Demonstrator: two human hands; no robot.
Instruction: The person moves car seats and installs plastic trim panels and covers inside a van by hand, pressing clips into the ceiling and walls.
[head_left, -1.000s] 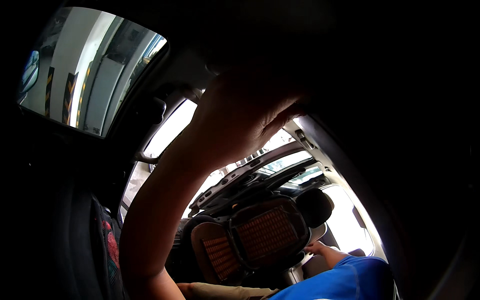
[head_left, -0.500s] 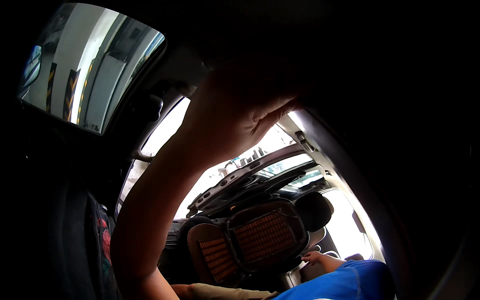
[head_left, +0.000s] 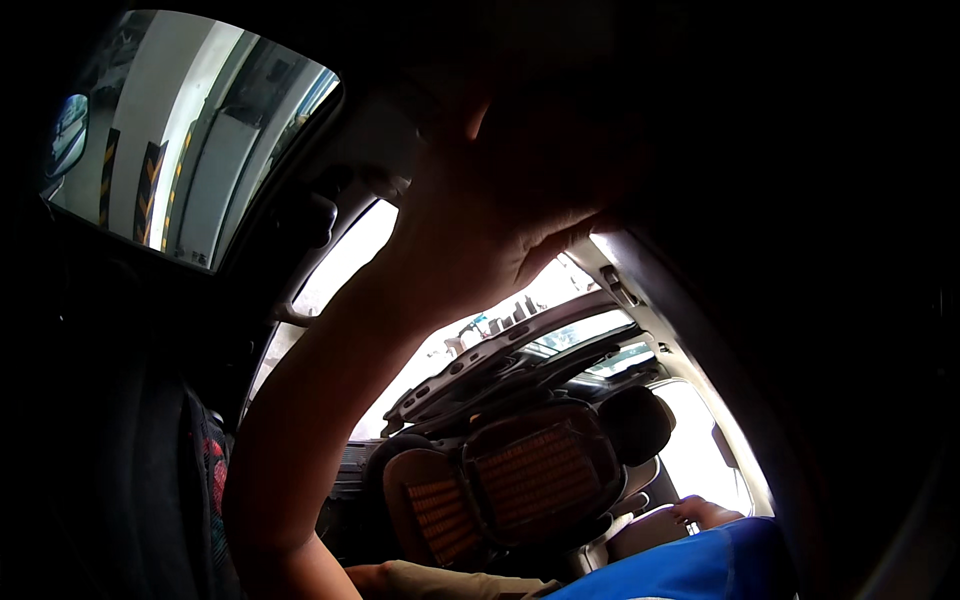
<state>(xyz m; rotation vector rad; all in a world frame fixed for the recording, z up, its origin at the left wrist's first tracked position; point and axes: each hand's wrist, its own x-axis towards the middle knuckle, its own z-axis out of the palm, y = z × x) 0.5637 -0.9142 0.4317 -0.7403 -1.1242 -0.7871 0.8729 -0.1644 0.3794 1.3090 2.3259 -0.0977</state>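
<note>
My left forearm rises from the lower left, and my left hand [head_left: 465, 235] reaches up in front of the car's interior. Its fingers fade into deep shadow, with one small lit patch near the top, so what they touch is hidden. At the lower right, beside my blue shirt [head_left: 680, 570], my right hand [head_left: 695, 513] appears small and dim near the pale trim by the seat. Its fingers are too dark to make out. Beyond the hands stands a car seat [head_left: 540, 475] with a brown slatted cover and a dark headrest [head_left: 636, 425].
An open door [head_left: 500, 350] shows past the seat, with bright daylight outside. A window [head_left: 190, 140] at the upper left shows a side mirror [head_left: 68, 135] and striped posts. A grab handle [head_left: 618, 285] sits along the roof edge. Khaki trousers [head_left: 455, 582] lie at the bottom.
The whole view has shifted slightly down and right. My right hand has moved right, away from the seat's edge. My left hand remains raised, with a small lit patch now showing at its top.
</note>
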